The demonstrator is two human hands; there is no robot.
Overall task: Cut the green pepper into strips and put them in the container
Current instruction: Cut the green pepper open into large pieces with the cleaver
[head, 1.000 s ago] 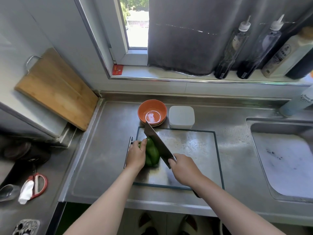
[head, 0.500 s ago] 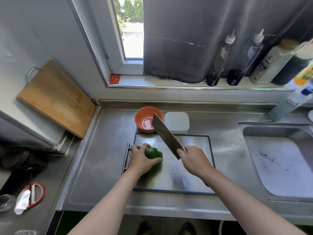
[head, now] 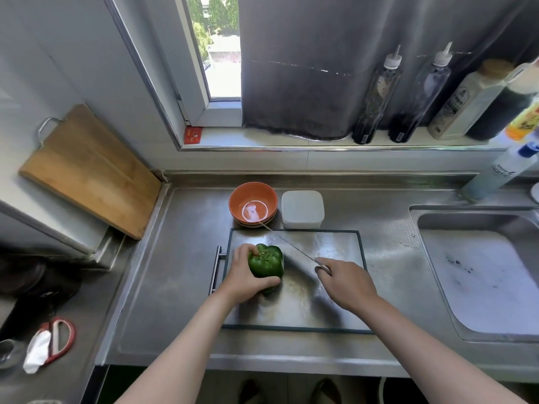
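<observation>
Inside the left grip [head: 243, 277], green pepper [head: 267, 265], knife [head: 294, 249] just beside.

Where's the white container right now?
Head view: the white container sits on the counter just past the far edge of the cutting board, immediately right of the orange bowl.

left arm [head: 180, 354]: bare, stretched forward from the lower edge, angled up and to the right.
left hand [head: 243, 277]: curled round the pepper [head: 267, 263]; the thumb is laid along its near side and the fingers are hooked over its far top.
right arm [head: 437, 354]: bare, extended from the lower right corner, angled up and to the left.
right hand [head: 347, 284]: closed round the knife [head: 291, 246] handle, back turned upward; the forefinger is pointed along the top toward the blade.
spacing: the hands are held apart, level with each other.
</observation>
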